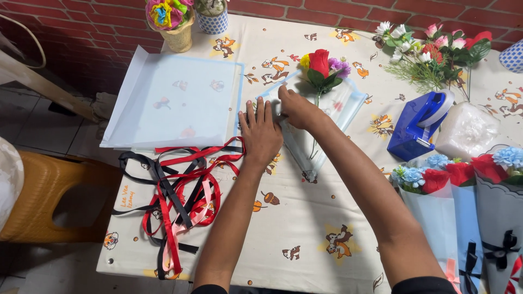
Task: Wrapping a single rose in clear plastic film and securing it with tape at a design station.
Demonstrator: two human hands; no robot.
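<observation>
Two bare forearms reach up from the bottom edge across a table (305, 256) covered in a cartoon-print cloth. The left hand (260, 133) lies flat, fingers spread and gripping nothing, pressing on the lower left part of a clear wrapping sheet (348, 103) near the table's middle. The right hand (297, 109), just beside it, is bent over the same sheet, fingertips pinching or pushing down its folded edge; how tightly it grips cannot be told. On that sheet lies a small posy (322, 68) with a red rose, a yellow bloom and purple flowers, its thin stem running down under the film toward the person.

Left of the hands sits a stack of pale translucent sheets (174, 100), and below it a tangle of red, black and pink ribbons (177, 201). To the right stands a blue tape dispenser (419, 125), with loose artificial flowers (436, 51) behind it. Finished bouquets (468, 201) in blue wrapping lie at the right edge. A yellow plastic chair (52, 196) stands off the table's left side.
</observation>
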